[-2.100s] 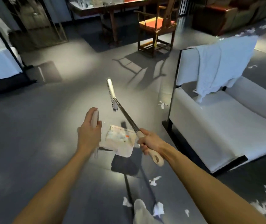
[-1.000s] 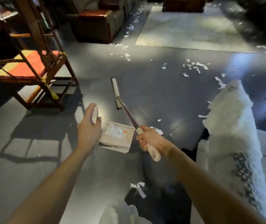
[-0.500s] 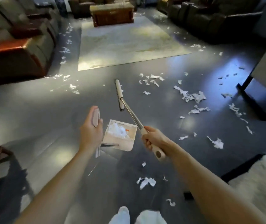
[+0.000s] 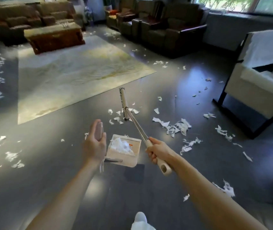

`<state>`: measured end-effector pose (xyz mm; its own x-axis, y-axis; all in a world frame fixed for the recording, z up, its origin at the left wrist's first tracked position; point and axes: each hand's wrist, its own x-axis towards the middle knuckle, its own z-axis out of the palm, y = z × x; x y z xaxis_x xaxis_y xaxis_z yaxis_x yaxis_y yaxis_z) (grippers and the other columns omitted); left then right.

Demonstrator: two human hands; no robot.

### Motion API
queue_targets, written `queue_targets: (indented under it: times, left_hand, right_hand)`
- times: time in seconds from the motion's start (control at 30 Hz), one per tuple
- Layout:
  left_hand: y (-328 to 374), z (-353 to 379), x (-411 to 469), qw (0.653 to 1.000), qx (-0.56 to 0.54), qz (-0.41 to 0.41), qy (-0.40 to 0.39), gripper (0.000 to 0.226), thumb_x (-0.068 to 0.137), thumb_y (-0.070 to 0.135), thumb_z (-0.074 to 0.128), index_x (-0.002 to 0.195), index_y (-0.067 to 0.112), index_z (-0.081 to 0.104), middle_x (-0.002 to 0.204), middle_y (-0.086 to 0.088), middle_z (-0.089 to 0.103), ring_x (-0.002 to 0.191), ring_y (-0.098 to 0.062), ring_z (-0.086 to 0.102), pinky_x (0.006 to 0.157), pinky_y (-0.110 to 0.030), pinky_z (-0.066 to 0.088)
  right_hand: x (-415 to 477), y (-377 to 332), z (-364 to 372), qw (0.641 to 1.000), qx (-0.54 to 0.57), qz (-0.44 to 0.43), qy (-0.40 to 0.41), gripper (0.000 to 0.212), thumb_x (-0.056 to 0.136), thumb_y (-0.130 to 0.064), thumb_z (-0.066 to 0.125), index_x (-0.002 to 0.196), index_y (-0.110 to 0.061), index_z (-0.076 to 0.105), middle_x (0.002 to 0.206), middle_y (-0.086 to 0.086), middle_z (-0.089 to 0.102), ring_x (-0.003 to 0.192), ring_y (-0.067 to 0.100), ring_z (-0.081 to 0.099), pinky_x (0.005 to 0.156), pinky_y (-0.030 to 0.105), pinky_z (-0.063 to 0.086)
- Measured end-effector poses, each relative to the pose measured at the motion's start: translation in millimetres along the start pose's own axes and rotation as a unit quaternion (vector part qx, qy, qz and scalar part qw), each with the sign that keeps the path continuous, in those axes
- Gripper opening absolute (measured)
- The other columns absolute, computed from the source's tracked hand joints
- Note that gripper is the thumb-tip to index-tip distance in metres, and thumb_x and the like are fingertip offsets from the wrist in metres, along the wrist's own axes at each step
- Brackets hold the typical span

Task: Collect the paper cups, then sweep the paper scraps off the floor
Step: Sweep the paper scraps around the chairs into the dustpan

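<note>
Fingers of my left hand [image 4: 94, 145] curl round the upright handle of one dustpan [image 4: 120, 159], held low at 12 o'clock with a white heap of scraps in it. My right hand [image 4: 157, 151] grips the handle end of one broom [image 4: 135, 124], its head pointing to 12 o'clock. Paper scraps [image 4: 176, 127] litter the dark floor [image 4: 49, 163], too many to count: thickest at 2 o'clock, fewer by the broom head, more at 9 o'clock beside the one pale rug [image 4: 76, 75].

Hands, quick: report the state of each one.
Left hand: closed, holding the dustpan by its handle.
Right hand: closed, holding the broom by its grip.
</note>
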<state>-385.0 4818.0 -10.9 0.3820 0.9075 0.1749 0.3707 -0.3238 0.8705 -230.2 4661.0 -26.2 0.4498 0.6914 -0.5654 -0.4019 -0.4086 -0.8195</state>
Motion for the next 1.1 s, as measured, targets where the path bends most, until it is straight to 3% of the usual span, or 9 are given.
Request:
queue_targets:
  times: [0.2, 0.33, 0.4, 0.47, 0.6, 0.73, 0.9, 1.1]
  left_hand:
    - [25.3, 95.1, 199.3, 0.999, -0.045, -0.008, -0.029, 0.044, 0.091, 0.017, 0.060, 0.130, 0.036, 0.050, 0.111, -0.017, 0.068, 0.091, -0.040, 0.067, 0.079, -0.053, 0.055]
    - [39.5, 182.3, 332.3, 0.994, -0.095, 0.022, -0.045, 0.048, 0.082, 0.026, 0.058, 0.129, 0.032, 0.054, 0.120, 0.008, 0.065, 0.106, -0.017, 0.063, 0.097, -0.042, 0.049]
    - [46.2, 227.6, 398.1, 0.993, -0.097, 0.037, -0.063, 0.046, 0.080, 0.028, 0.056, 0.125, 0.040, 0.053, 0.118, 0.013, 0.065, 0.103, -0.021, 0.066, 0.094, -0.041, 0.051]
    - [54.8, 270.7, 462.5, 0.992, -0.084, 0.050, -0.083, 0.044, 0.086, 0.026, 0.056, 0.123, 0.047, 0.048, 0.116, 0.007, 0.068, 0.094, -0.031, 0.068, 0.085, -0.048, 0.055]
    - [93.5, 352.5, 572.8, 0.986, -0.064, 0.072, -0.135, 0.045, 0.092, 0.022, 0.056, 0.122, 0.053, 0.043, 0.115, -0.001, 0.069, 0.093, -0.035, 0.067, 0.080, -0.051, 0.056]
    - [136.0, 436.8, 673.5, 0.980, -0.054, 0.101, -0.166, 0.043, 0.094, 0.020, 0.056, 0.129, 0.043, 0.047, 0.107, -0.002, 0.069, 0.088, -0.033, 0.067, 0.076, -0.045, 0.057]
    - [175.6, 549.9, 786.3, 0.978, -0.056, 0.109, -0.167, 0.037, 0.096, 0.022, 0.054, 0.131, 0.035, 0.049, 0.116, -0.004, 0.066, 0.091, -0.034, 0.066, 0.078, -0.048, 0.057]
    - [231.6, 679.7, 906.3, 0.967, -0.057, 0.148, -0.198, 0.036, 0.096, 0.017, 0.054, 0.129, 0.029, 0.050, 0.109, -0.006, 0.064, 0.084, -0.032, 0.064, 0.073, -0.049, 0.057]
  right_hand:
    - [150.6, -135.9, -49.3, 0.999, 0.013, 0.004, 0.045, 0.068, 0.088, 0.008, 0.038, 0.148, -0.022, 0.030, 0.066, 0.007, 0.047, 0.033, 0.005, 0.039, 0.034, 0.016, 0.035]
    - [264.6, -214.1, -89.8, 0.997, 0.041, 0.002, 0.071, 0.063, 0.087, 0.010, 0.038, 0.144, -0.016, 0.037, 0.059, 0.004, 0.044, 0.033, 0.005, 0.038, 0.034, 0.015, 0.034]
    - [322.2, -252.1, -111.9, 0.995, 0.051, -0.005, 0.083, 0.058, 0.088, 0.011, 0.038, 0.140, -0.016, 0.041, 0.062, 0.004, 0.041, 0.034, 0.005, 0.037, 0.034, 0.015, 0.033]
    - [376.0, -292.9, -136.2, 0.994, 0.067, -0.003, 0.089, 0.054, 0.089, 0.010, 0.038, 0.136, -0.016, 0.045, 0.061, 0.003, 0.040, 0.034, 0.005, 0.037, 0.033, 0.015, 0.033]
    - [456.3, -371.1, -188.2, 0.989, 0.080, -0.009, 0.123, 0.054, 0.089, 0.008, 0.040, 0.136, -0.018, 0.046, 0.052, 0.001, 0.043, 0.034, 0.005, 0.037, 0.034, 0.015, 0.034]
    - [531.8, -445.3, -246.5, 0.982, 0.104, -0.023, 0.155, 0.061, 0.089, 0.009, 0.042, 0.144, -0.020, 0.037, 0.053, 0.001, 0.047, 0.034, 0.005, 0.040, 0.034, 0.016, 0.035]
    - [636.7, -530.6, -326.1, 0.973, 0.141, -0.033, 0.181, 0.044, 0.090, 0.009, 0.040, 0.121, -0.021, 0.046, 0.052, 0.001, 0.044, 0.034, 0.004, 0.038, 0.033, 0.015, 0.033]
    - [732.8, -624.1, -429.1, 0.968, 0.129, -0.050, 0.209, 0.041, 0.091, 0.007, 0.040, 0.120, -0.018, 0.053, 0.044, -0.004, 0.048, 0.035, 0.004, 0.041, 0.034, 0.016, 0.036]
